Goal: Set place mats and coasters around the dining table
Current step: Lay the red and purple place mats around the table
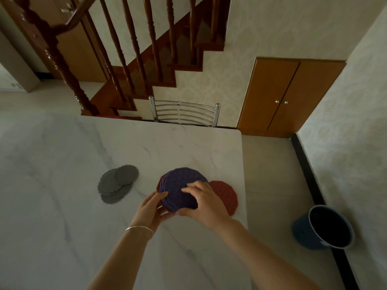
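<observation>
Forearms, two, bare, entering from the near edge of the counter [104, 147]; a thin bracelet [139, 228] on the left wrist.

Left hand [149, 210] — grip pressed to the left rim of the purple mat stack [180, 181], thumb and fingers pinching the layered edges from the side and underneath.

Right hand [204, 203] — fingers curled over the top purple mat, thumb tucked at the stack's near rim; grip closed on the stack, apparently fanning or peeling the uppermost mat.

Purple mat stack: round, lacy-patterned, several layers, held just above or resting on the counter near its right edge; which, cannot be told. A reddish rim shows at its left side, so the stack seems mixed.

Red mat [227, 196]: round, same pattern, lying flat at the right edge of the counter, partly hidden by the right hand.

Grey coasters [117, 183]: scalloped, a loose overlapping pile, left of the mats, well apart from them, untouched.

Chair [184, 113]: chrome back, tucked at the far edge. Bucket [323, 227]: dark, on the floor past the right edge.

Step in hand, as judged: separating one mat from the stack. Handling note — the mats look thin and likely cling; slide the top one sideways with the right fingertips while the left hand clamps the rest, so only one comes free. Keep the stack low over the counter, then lay the mat squarely before a seat.
</observation>
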A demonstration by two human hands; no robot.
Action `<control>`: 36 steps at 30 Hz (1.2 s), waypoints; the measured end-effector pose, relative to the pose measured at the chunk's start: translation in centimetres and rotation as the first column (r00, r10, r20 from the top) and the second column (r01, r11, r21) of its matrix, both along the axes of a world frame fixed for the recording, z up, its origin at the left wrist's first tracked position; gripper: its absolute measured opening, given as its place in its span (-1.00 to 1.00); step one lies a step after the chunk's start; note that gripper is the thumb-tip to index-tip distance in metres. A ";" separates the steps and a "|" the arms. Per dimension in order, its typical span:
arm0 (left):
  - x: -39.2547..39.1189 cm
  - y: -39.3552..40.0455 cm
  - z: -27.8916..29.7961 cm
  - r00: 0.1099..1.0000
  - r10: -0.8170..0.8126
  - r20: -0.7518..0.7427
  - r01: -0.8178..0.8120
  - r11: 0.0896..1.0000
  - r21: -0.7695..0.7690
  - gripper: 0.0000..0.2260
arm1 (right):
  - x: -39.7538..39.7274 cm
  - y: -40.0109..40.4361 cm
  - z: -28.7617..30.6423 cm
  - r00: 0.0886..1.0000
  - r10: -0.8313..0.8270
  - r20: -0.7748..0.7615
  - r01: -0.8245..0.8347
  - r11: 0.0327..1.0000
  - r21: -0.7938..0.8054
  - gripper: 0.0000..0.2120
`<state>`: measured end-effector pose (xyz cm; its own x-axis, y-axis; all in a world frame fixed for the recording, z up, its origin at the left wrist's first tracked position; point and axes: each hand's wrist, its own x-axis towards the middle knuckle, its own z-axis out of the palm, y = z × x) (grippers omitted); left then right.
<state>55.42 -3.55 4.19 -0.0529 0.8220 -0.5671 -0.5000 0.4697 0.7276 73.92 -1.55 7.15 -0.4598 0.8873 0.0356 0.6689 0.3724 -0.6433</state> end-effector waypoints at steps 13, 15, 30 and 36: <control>-3.9 -3.0 2.6 0.997 -0.073 0.034 0.070 0.994 0.086 -0.61 | -3.4 -2.7 3.2 0.967 0.149 0.208 -0.205 0.938 0.280 -0.62; -5.5 -3.4 2.6 0.995 -0.098 0.017 0.096 0.992 0.083 -0.62 | -4.9 -3.5 3.5 0.964 0.114 0.239 -0.192 0.924 0.332 -0.67; -24.6 -6.6 1.5 0.974 -0.226 -0.003 0.225 0.971 0.078 -0.86 | -18.7 -11.3 3.0 0.930 -0.352 0.105 0.308 0.903 0.299 -0.63; -30.0 -7.7 0.5 0.983 -0.183 0.010 0.182 0.983 0.038 -0.89 | -20.5 -12.6 0.6 0.846 -0.519 0.125 0.483 0.844 0.235 -0.67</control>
<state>25.43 -11.23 4.66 0.1071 0.8374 -0.5360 -0.4181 0.5270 0.7399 53.42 -14.17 7.79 0.0313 0.9821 0.1855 0.8921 0.0563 -0.4484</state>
